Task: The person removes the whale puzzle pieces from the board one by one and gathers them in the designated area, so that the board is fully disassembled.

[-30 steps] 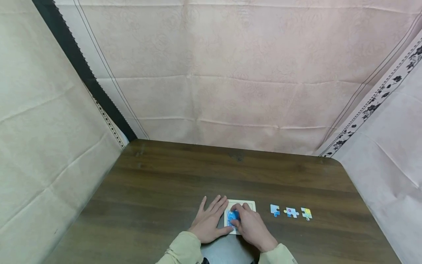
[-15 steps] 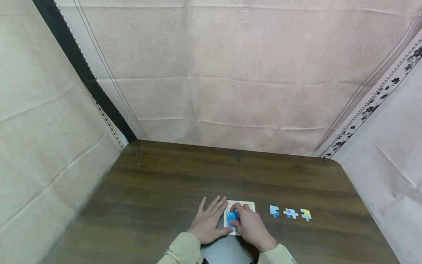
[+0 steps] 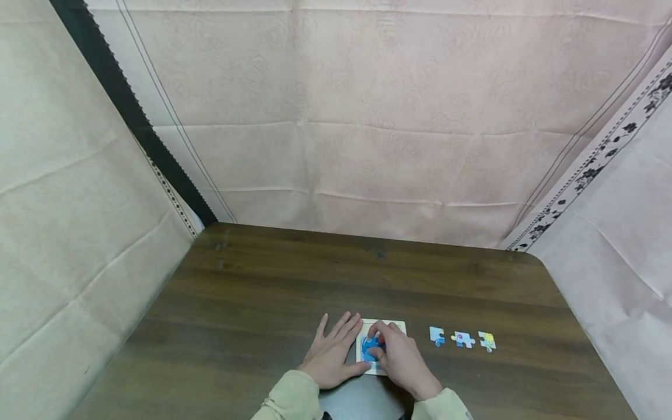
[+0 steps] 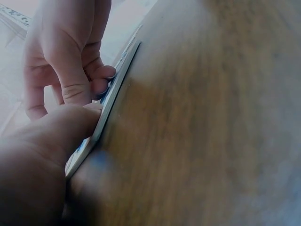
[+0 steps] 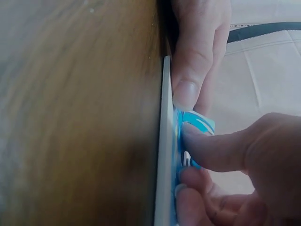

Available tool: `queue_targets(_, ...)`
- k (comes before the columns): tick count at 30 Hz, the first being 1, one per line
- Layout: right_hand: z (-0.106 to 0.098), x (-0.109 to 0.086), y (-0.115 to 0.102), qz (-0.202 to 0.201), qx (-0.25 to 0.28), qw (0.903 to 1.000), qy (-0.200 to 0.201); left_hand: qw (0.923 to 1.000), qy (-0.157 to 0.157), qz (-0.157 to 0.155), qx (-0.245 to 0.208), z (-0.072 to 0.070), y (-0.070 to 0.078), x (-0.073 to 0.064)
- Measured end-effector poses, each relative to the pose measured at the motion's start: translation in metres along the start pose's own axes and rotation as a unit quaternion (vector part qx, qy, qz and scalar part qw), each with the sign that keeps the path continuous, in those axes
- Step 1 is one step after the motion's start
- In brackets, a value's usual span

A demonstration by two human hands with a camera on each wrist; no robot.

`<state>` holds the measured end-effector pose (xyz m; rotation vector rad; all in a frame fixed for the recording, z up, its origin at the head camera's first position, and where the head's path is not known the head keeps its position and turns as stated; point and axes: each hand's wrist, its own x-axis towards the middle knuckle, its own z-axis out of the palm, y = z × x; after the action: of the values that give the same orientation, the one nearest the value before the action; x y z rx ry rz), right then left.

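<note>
A small square puzzle board (image 3: pixel 400 325) with a pale rim lies flat on the brown table, blue picture pieces inside it. My left hand (image 3: pixel 332 357) rests with spread, straight fingers along its left side, and the thumb (image 5: pixel 186 94) touches the near edge. My right hand (image 3: pixel 404 363) is over the board, thumb and fingers bent. Between them it pinches a blue and white jigsaw piece (image 5: pixel 201 123), which stands tilted up from the board in the right wrist view. The fingers hide much of the picture.
Three loose jigsaw pieces lie in a row right of the board: a light blue one (image 3: pixel 437 335), a blue one with a pink mark (image 3: pixel 463 339) and a yellow-green one (image 3: pixel 487 340). Pale cloth (image 3: pixel 367 146) hangs behind the wooden table (image 3: pixel 252 291).
My right fingertips have shifted slightly to the right with the blue jigsaw piece. My left hand and the three loose pieces have stayed in place.
</note>
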<state>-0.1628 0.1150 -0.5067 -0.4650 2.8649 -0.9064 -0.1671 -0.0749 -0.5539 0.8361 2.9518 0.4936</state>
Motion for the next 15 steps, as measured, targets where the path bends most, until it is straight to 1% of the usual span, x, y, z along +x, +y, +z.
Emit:
queue_targets(8, -0.0023, 0.0015, 0.0041, 0.012, 0.03, 0.9994, 0.01, 1.0, -0.003, -0.003, -0.006, -0.0015, 0.0007, -0.0006)
queue_targets(13, -0.0023, 0.0022, 0.0055, 0.026, 0.052, 0.998, 0.023, 1.0, -0.004, -0.003, 0.002, -0.0029, 0.0016, -0.0014)
queue_targets(15, -0.0026, 0.0027, 0.0058, 0.032, 0.059, 0.9975, 0.022, 1.0, -0.006, -0.004, 0.004, -0.0035, 0.0017, -0.0014)
